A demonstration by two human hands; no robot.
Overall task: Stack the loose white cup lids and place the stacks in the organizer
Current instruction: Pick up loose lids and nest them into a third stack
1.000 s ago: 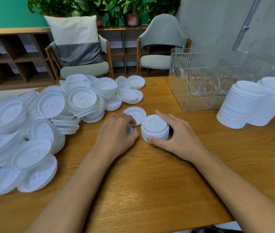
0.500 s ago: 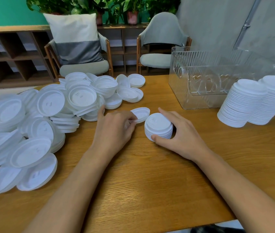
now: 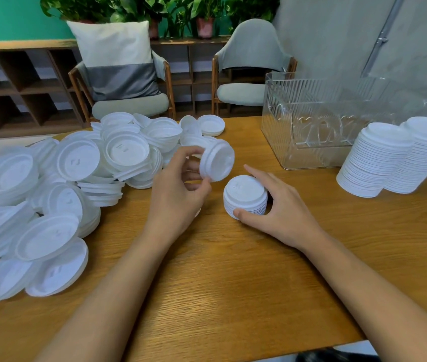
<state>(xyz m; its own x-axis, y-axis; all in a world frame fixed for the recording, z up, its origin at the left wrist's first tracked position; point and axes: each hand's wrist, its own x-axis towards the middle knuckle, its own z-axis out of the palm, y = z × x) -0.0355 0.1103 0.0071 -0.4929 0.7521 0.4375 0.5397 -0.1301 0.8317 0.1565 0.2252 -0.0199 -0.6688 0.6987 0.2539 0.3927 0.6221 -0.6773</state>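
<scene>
My left hand [image 3: 178, 189] pinches a single white lid [image 3: 217, 161], lifted off the table and tilted on edge, just up and left of a short stack of lids [image 3: 245, 197]. My right hand [image 3: 277, 207] curls round that short stack, thumb at its front and fingers behind, holding it on the wooden table [image 3: 233, 270]. A big heap of loose white lids [image 3: 71, 184] covers the table's left side. The clear ribbed organizer [image 3: 311, 121] stands at the back right, with no lids seen in it.
Two tall finished stacks of lids [image 3: 395, 158] stand to the right, in front of the organizer. Two chairs and a low shelf with plants are behind the table. The table's near edge runs along the bottom right.
My left hand has picked one lid off the table and raised it, tipping it up on edge beside the short stack. My right hand has stayed round the stack.
</scene>
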